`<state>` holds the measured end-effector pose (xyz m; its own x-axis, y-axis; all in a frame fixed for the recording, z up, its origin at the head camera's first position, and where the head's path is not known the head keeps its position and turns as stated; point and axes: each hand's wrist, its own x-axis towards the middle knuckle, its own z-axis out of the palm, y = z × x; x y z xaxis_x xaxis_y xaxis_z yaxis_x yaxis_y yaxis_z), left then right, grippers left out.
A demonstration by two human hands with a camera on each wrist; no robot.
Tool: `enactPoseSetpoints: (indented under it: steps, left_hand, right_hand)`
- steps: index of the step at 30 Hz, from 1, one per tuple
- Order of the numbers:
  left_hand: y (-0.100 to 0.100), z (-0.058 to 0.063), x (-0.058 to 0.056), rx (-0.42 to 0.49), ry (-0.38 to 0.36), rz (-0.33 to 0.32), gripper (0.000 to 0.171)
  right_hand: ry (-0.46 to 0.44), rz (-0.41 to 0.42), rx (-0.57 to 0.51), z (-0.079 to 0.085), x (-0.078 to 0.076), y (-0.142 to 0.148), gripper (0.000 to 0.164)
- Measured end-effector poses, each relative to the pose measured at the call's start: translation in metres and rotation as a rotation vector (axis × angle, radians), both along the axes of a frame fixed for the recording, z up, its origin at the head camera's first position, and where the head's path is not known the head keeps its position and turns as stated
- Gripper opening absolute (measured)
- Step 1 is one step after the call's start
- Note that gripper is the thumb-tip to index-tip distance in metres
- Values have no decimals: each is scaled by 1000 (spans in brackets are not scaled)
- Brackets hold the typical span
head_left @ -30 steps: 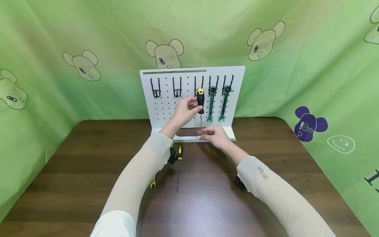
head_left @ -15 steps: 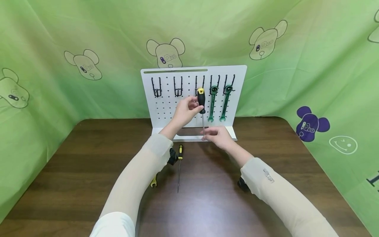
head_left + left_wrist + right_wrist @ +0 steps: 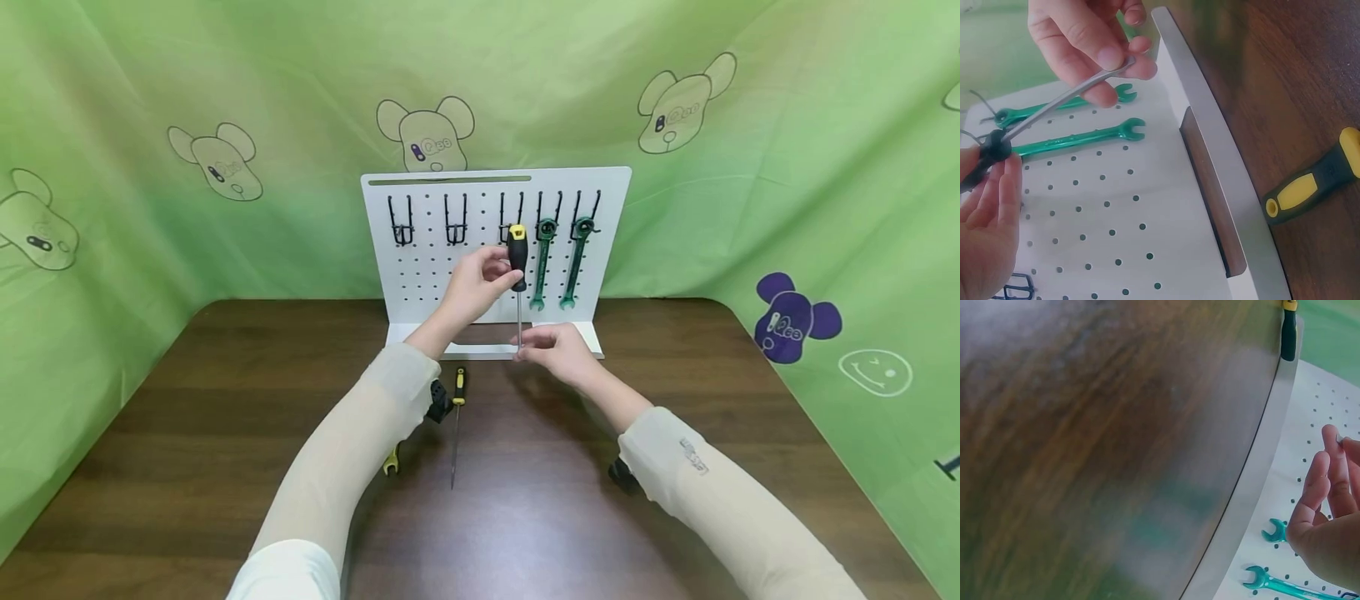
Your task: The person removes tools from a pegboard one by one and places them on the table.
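Note:
My left hand (image 3: 476, 283) grips the black handle of a yellow-topped screwdriver (image 3: 517, 258) in front of the white pegboard (image 3: 420, 283). The tool stands upright, shaft down. Thumb and index finger of my right hand (image 3: 558, 354) pinch the shaft's tip, low by the board's base. In the left wrist view the metal shaft (image 3: 1060, 100) runs from the handle to the right fingertips (image 3: 1110, 57). Behind it, two green wrenches hang side by side, the nearer wrench (image 3: 542, 267) just right of the handle. In the right wrist view only the tip shows between the fingers.
Black double hooks (image 3: 401, 225) line the board's upper part; the one behind the screwdriver is partly covered. A second yellow-and-black screwdriver (image 3: 459, 392) lies on the brown table (image 3: 225, 400) before the board. A yellow wrench (image 3: 392, 461) is mostly hidden under my left forearm.
The head view has shifted slightly, so the board appears a little further right. Both hands keep the same hold on the screwdriver.

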<state>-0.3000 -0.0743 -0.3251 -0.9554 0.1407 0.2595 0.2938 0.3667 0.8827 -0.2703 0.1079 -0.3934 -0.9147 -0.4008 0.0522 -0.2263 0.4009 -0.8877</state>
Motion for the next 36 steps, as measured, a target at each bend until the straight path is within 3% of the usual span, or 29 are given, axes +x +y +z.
enactPoseSetpoints:
  steps: [9,17,36]
  left_hand:
    - [2,3,3,-11,17,-6,41]
    - [2,4,7,25,-14,-15,39]
    - [-8,14,16,30,12,-49,40]
  right_hand:
    - [20,2,-40,3,6,4,25]
    - [19,12,-77,3,9,5,24]
    - [16,24,-89,10,20,0,24]
